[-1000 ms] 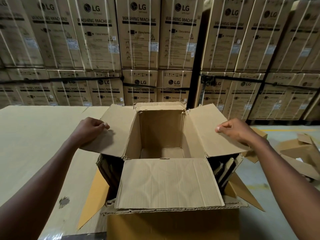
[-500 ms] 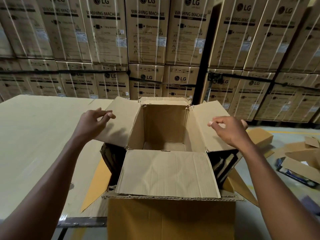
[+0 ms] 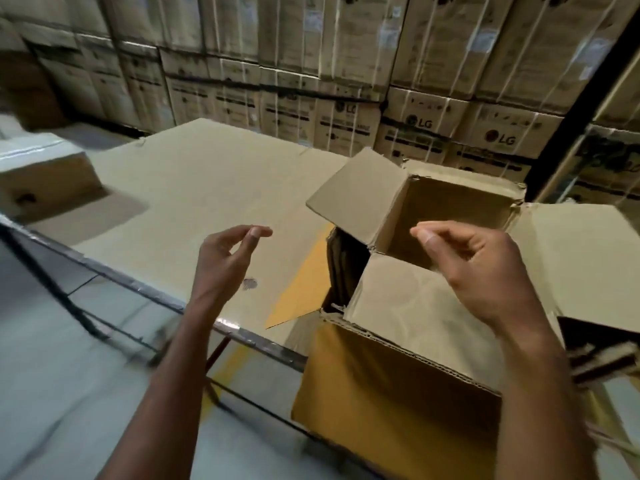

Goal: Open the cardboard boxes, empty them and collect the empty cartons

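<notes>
Head view: nothing is held by the left hand (image 3: 227,261) or right hand (image 3: 481,268), fingers loosely curled. The opened cardboard box (image 3: 398,393) is seen beneath the right hand, right of the left.

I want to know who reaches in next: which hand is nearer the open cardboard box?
Right. The right hand hovers over the open cardboard box; the left hand is off to its left, above the table.

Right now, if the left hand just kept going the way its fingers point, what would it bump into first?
Probably the box's left flap. The left hand hangs empty, fingers aimed up and to the right toward that raised flap. Depth is unclear: if it is lower than it looks, it might brush the cardboard-covered table first.
</notes>
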Available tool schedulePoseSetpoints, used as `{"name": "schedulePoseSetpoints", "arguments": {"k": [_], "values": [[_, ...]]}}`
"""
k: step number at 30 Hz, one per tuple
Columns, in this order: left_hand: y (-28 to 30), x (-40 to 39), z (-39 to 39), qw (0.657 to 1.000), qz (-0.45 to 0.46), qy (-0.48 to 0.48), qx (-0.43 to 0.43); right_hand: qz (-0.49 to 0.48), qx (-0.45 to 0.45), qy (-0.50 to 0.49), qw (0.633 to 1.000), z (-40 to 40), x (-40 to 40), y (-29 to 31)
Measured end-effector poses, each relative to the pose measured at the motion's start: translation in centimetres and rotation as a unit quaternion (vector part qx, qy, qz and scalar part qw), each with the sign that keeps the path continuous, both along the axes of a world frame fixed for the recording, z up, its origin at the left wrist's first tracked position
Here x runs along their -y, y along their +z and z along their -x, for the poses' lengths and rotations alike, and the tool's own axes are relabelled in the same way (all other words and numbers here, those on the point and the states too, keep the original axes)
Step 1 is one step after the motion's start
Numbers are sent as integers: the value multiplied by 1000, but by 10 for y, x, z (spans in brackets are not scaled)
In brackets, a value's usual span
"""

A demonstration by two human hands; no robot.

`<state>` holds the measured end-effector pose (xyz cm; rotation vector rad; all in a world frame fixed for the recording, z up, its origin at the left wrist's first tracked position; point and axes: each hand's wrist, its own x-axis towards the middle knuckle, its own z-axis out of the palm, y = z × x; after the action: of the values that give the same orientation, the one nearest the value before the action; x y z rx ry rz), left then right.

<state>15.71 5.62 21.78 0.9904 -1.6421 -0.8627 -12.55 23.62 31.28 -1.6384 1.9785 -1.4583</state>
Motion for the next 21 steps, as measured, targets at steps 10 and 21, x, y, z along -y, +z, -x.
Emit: {"name": "schedulePoseSetpoints", "arguments": {"k": [10, 21], "values": [[-78, 8, -156, 981, -173, 82, -40, -103, 134, 171, 971, -211, 129, -124], [-136, 66, -320, 943, -260, 176, -110, -245, 217, 230, 917, -394, 264, -255]]}}
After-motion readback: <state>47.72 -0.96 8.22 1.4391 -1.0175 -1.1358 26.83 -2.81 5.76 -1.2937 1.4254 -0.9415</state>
